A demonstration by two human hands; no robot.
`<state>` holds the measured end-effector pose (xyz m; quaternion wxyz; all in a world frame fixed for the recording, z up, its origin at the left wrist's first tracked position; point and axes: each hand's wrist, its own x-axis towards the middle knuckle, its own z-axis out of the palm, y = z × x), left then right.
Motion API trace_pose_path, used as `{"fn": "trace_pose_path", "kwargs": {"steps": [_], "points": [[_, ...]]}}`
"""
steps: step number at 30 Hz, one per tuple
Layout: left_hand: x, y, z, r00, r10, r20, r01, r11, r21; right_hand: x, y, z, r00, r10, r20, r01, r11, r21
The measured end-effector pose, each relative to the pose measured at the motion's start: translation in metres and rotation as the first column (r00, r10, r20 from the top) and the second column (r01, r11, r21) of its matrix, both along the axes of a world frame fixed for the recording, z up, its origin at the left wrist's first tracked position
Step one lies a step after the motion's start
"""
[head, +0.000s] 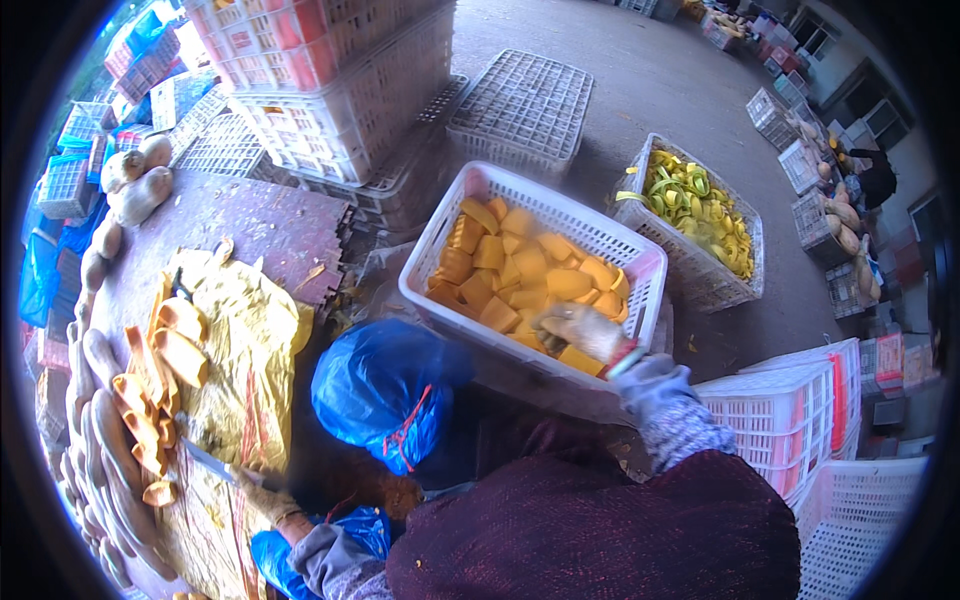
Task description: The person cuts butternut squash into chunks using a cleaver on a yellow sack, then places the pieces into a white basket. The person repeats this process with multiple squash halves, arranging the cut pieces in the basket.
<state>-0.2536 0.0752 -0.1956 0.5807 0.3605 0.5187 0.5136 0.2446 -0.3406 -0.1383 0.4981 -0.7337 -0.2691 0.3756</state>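
Note:
My left hand (pixel 264 491), in a dirty work glove, is closed on the handle of a knife (pixel 206 459) at the lower left. The blade points up and left over a yellow woven sack (pixel 244 360). Beside it lie hollowed orange squash pieces (pixel 180 352), and farther left several whole long squashes (pixel 112 450). My right hand (pixel 581 330), gloved and somewhat blurred, reaches into a white plastic crate (pixel 645 259) of cut orange squash chunks (pixel 517 262). Its fingers are curled over the chunks near the crate's lower right; whether they grip one is unclear.
Another crate (pixel 675 277) holds green and yellow peelings (pixel 694 202). Tall stacked crates (pixel 315 135) stand beyond the purple work surface (pixel 255 217). White crates (pixel 772 420) stand at the right. A blue plastic-covered knee (pixel 375 382) lies between the hands. A person (pixel 874 176) is far right.

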Motion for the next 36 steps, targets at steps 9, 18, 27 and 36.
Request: {"fn": "trace_pose_path", "kwargs": {"steps": [9,18,27,36], "points": [[0.072,-0.092,0.064,0.719,-0.069,-0.692,0.454,0.800,0.391,-0.051,0.032,0.070,0.437,0.234,0.868,-0.106,0.972,-0.208],[0.134,-0.149,0.196,0.546,-0.130,-0.828,0.483,0.856,0.184,-0.194,0.270,0.111,0.753,0.654,0.080,-0.638,0.694,0.333],[0.042,0.072,0.173,0.465,-0.258,-0.847,0.274,0.951,-0.139,-0.203,0.375,0.109,0.313,0.277,-0.909,-0.073,0.961,0.267],[0.024,0.306,0.068,0.245,-0.089,-0.965,-0.151,0.980,-0.128,-0.192,0.375,0.109,0.369,0.009,-0.930,0.042,0.999,0.027]]}}
